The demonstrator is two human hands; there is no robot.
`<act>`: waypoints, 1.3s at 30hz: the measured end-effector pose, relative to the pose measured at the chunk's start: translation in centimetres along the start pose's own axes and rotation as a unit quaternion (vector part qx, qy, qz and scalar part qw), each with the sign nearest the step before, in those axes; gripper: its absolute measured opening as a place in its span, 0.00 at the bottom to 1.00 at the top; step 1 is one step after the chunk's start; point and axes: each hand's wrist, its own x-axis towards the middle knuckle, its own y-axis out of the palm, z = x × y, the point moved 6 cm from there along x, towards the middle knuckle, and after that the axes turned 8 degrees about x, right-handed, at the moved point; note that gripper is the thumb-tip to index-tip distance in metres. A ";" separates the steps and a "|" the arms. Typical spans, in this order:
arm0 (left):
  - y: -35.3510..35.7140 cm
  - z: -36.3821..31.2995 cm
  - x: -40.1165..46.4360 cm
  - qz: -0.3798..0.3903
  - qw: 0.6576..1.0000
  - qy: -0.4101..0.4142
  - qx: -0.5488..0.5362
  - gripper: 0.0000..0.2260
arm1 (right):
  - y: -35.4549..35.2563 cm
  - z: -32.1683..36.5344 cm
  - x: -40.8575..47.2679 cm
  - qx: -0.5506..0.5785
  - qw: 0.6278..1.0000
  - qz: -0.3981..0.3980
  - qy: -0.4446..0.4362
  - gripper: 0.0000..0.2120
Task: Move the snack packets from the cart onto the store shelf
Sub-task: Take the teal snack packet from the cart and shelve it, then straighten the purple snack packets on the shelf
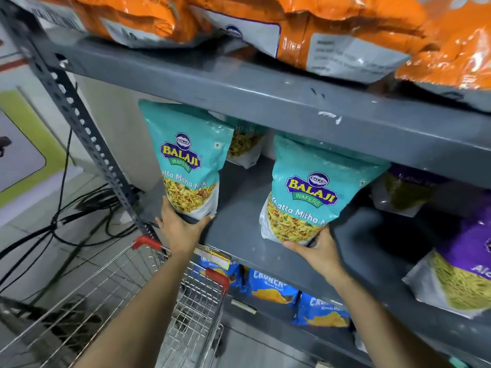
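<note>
Head view: looking down and forward at a grey metal rack, both bare arms reaching in.
Store shelf (239, 229): grey middle board of the rack, carrying the teal packets; dark and bare between the two held packets.
Upper board (265, 86): just above, loaded with orange packets (332, 27) overhanging its front edge.
Upright post (87, 134): perforated grey steel at the left end of the rack, slanting in this wide-angle view.
Cart (111, 301): wire basket with red corner caps, below the front edge of the shelf toward its left end; contents hard to make out.
Right teal packet (316, 192): Balaji Khatta Mitha Mix, upright and tilted back, near the front edge of the shelf at its middle, top tucked under the upper board.
Left teal packet (186, 160): same print, upright at the left end of the shelf, close to the post.
Rear teal packet (245, 144): standing at the back of the shelf, between the two held ones, mostly hidden.
Purple packets (465, 261): at the right end of the shelf.
Blue packets (271, 288): on the board below.
Left hand (183, 229): fingers wrapped around the bottom of the left teal packet.
Right hand (318, 251): clamped on the bottom edge of the right teal packet from beneath.
Cables (61, 213): black, lying on the floor left of the post.
</note>
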 end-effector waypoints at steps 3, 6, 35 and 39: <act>-0.3 -0.1 0.0 -0.021 1.000 -0.004 -0.018 0.51 | 0.1 -0.2 -0.7 -0.011 1.000 -0.013 0.003 0.45; -0.6 -0.2 -0.2 -0.036 0.999 -0.010 -0.038 0.49 | 0.2 -0.2 -1.2 -0.023 0.999 -0.029 -0.004 0.44; -0.5 -5.8 -11.6 0.024 0.988 0.143 -0.060 0.07 | -5.3 1.0 -6.1 0.102 0.994 -0.028 0.001 0.41; 4.3 -10.5 -19.8 0.156 0.951 0.240 -0.117 0.08 | -13.1 -0.4 -11.5 0.053 0.987 -0.145 -0.039 0.18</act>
